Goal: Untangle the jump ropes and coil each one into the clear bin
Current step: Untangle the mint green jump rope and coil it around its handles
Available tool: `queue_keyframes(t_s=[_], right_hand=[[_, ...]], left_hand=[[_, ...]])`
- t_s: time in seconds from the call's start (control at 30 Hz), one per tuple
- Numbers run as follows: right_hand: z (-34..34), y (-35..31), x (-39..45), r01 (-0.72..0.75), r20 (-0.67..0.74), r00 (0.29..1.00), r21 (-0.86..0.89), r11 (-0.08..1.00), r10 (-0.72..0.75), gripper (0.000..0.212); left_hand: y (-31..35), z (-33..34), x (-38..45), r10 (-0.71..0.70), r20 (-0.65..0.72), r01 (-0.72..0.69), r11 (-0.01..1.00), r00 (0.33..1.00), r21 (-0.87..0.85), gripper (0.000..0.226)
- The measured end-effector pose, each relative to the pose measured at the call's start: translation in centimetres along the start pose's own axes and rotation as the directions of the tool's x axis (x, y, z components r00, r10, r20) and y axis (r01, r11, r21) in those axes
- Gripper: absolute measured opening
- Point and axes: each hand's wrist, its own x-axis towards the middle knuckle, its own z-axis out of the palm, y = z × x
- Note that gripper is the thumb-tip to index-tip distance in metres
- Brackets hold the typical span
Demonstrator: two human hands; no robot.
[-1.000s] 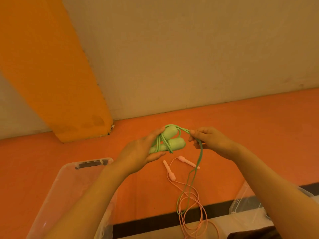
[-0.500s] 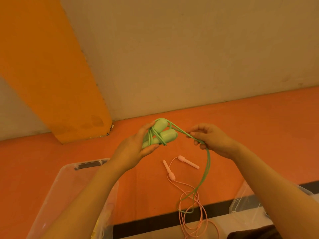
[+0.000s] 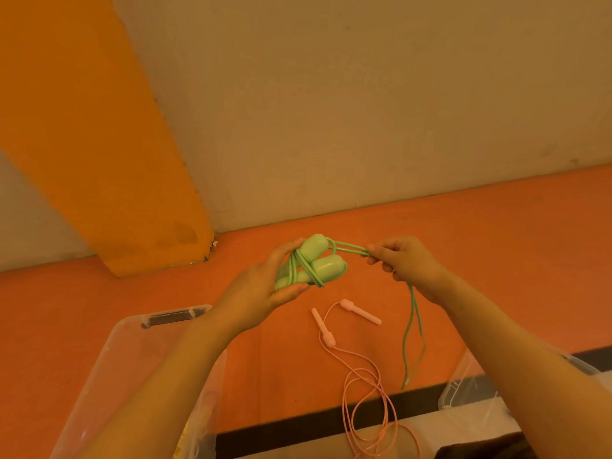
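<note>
Now green rope clear of pink rope.

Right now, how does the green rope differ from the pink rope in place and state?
The green rope is held up in both hands; the pink rope lies on the orange floor, touched by no hand. The green rope is wound around its two thick handles, gripped by the left hand, with the right hand pinching the loose cord; the pink rope lies in loose loops, its thin handles apart. Neither is in the bin.
</note>
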Motion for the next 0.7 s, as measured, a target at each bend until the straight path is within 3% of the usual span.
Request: queue_keyframes(t_s=[0.1, 0.37, 0.5, 0.7], right_hand=[[0.3, 0.2, 0.0, 0.034, 0.035, 0.999, -0.141, 0.989, -0.029, 0.024], [1.0, -0.1, -0.5, 0.03, 0.21, 0.977, -0.012, 0.999, -0.027, 0.021], [1.5, -0.4, -0.8, 0.008, 0.258, 0.966, 0.004, 1.0, -0.009, 0.013], [3.2, -0.3, -1.2, -0.01, 0.267, 0.964, 0.024, 1.0, 0.003, 0.014]], left_hand=[[0.0, 0.1, 0.1, 0.01, -0.01, -0.01, 0.999, 1.0, -0.039, 0.062], [-0.7, 0.2, 0.5, -0.044, -0.117, 0.031, 0.993, 0.992, -0.115, 0.066], [-0.6, 0.3, 0.8, -0.072, -0.179, 0.046, 0.988, 0.981, -0.146, 0.067], [-0.5, -0.1, 1.1, -0.122, -0.227, 0.079, 0.979, 0.966, -0.187, 0.052]])
